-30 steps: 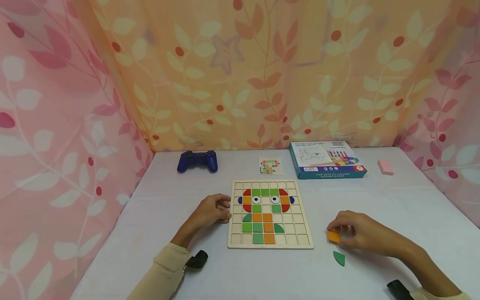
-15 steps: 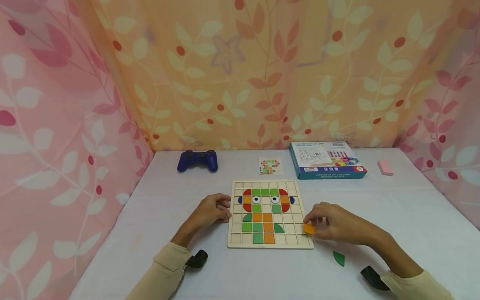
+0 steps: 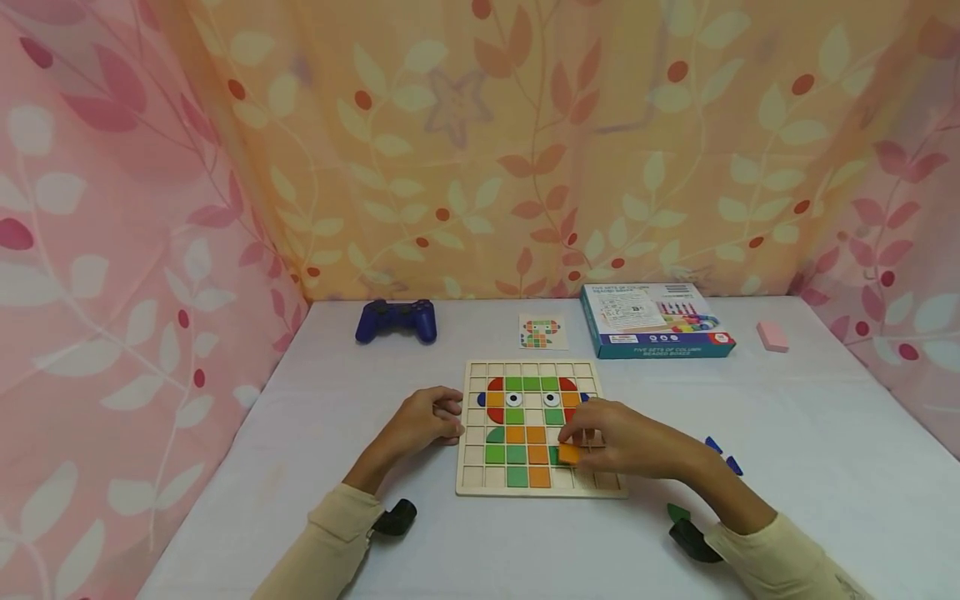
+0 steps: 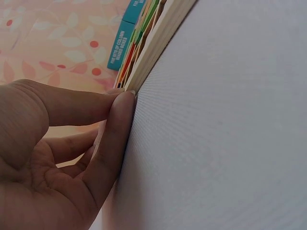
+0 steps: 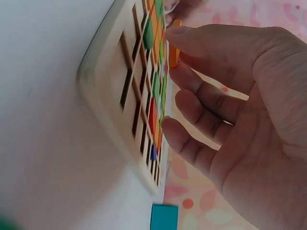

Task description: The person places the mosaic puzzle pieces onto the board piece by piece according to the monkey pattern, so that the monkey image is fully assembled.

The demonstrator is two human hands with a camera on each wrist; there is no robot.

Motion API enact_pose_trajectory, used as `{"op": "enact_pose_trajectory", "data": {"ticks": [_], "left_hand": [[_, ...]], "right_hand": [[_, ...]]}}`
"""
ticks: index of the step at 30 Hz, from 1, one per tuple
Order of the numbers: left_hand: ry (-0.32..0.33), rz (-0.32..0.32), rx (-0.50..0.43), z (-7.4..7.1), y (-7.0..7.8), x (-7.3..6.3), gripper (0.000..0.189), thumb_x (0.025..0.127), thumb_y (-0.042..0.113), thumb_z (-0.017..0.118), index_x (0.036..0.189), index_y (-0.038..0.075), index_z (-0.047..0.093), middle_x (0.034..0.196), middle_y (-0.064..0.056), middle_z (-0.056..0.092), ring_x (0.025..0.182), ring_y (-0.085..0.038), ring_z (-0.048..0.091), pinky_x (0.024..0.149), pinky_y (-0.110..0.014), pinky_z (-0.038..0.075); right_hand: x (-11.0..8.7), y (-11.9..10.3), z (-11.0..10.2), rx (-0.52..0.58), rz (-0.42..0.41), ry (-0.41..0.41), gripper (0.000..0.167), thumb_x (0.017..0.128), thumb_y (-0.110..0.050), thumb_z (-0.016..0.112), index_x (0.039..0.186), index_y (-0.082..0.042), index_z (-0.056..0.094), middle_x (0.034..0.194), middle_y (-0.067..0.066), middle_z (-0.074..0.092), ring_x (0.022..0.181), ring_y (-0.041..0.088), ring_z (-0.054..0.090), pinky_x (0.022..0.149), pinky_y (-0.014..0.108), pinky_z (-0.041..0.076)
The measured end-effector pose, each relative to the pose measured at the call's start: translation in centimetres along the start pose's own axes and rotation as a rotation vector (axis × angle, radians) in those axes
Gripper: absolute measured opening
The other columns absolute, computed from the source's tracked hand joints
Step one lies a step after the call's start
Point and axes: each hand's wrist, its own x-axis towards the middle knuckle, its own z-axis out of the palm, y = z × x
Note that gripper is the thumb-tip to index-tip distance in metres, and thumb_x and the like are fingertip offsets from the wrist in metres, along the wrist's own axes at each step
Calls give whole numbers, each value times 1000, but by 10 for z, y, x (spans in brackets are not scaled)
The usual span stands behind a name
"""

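Note:
Between thumb and fingers my right hand (image 3: pixel 633 437) pinches an orange square tile (image 3: pixel 568 453) over the lower right part of the wooden grid board (image 3: pixel 474 477). The tile overlaps a dark green quarter-round piece in the head view; in the right wrist view the orange tile (image 5: pixel 175 45) stands just off the grid face. My left hand (image 3: pixel 420 421) holds the board's left edge, thumb and index tips meeting there in the left wrist view (image 4: pixel 122 98). Red, green, orange and blue tiles with two eye pieces fill part of the grid. My right hand covers several cells.
A green quarter-round tile (image 3: pixel 678 512) lies by the right wrist camera, two small blue tiles (image 3: pixel 733 465) beyond the forearm. Behind the board are a pattern card (image 3: pixel 543 332), a blue game controller (image 3: pixel 395 322), a boxed set (image 3: pixel 656 321) and a pink block (image 3: pixel 772 336).
My right hand has carried the orange tile leftward from the table to over the board. The blue tiles have come into sight behind it. My left hand has stayed at the board's edge.

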Motion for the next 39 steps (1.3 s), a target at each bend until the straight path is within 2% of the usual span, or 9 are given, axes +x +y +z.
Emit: {"op": "enact_pose_trajectory", "data": {"ticks": [7, 11, 20, 26, 33, 39], "left_hand": [[-4, 6, 9, -1, 0, 0, 52, 88, -7, 75, 139, -4, 62, 117, -15, 65, 92, -19, 68, 76, -31, 67], [-4, 4, -1, -1, 0, 0, 53, 88, -7, 76, 139, -4, 62, 118, -15, 65, 92, -19, 68, 76, -31, 67], [-8, 11, -23, -2, -2, 2, 53, 87, -9, 76, 138, -5, 62, 119, -16, 65, 93, -18, 67, 76, -32, 67], [-7, 3, -29, -1, -2, 3, 53, 87, -10, 76, 138, -5, 62, 118, -16, 66, 92, -18, 68, 76, -32, 67], [-8, 5, -19, -1, -3, 3, 51, 88, -9, 76, 137, -5, 63, 117, -16, 66, 91, -18, 68, 76, -31, 67], [-7, 9, -18, -1, -4, 4, 51, 87, -9, 76, 136, -5, 64, 117, -15, 66, 92, -17, 68, 75, -31, 67]], "right_hand": [[20, -14, 9, -64, -45, -19, 25, 92, -24, 79, 117, -26, 80, 109, -17, 67, 103, 10, 57, 101, 37, 58], [31, -22, 12, -97, -80, -30, 29, 91, -26, 81, 120, -21, 81, 108, -15, 69, 101, 10, 57, 96, 35, 58], [48, -34, 24, -71, -107, -70, 32, 92, -28, 82, 123, -21, 80, 111, -17, 70, 108, 8, 57, 105, 37, 56], [55, -39, 32, -35, -110, -87, 31, 91, -30, 83, 121, -23, 81, 110, -21, 70, 110, 7, 57, 108, 35, 54], [60, -47, 39, -32, -140, -91, 29, 92, -27, 84, 120, -19, 80, 107, -15, 68, 103, 5, 56, 98, 28, 56], [60, -51, 43, -57, -128, -76, 29, 92, -26, 84, 120, -20, 80, 106, -17, 67, 103, 5, 56, 100, 29, 56]]}}
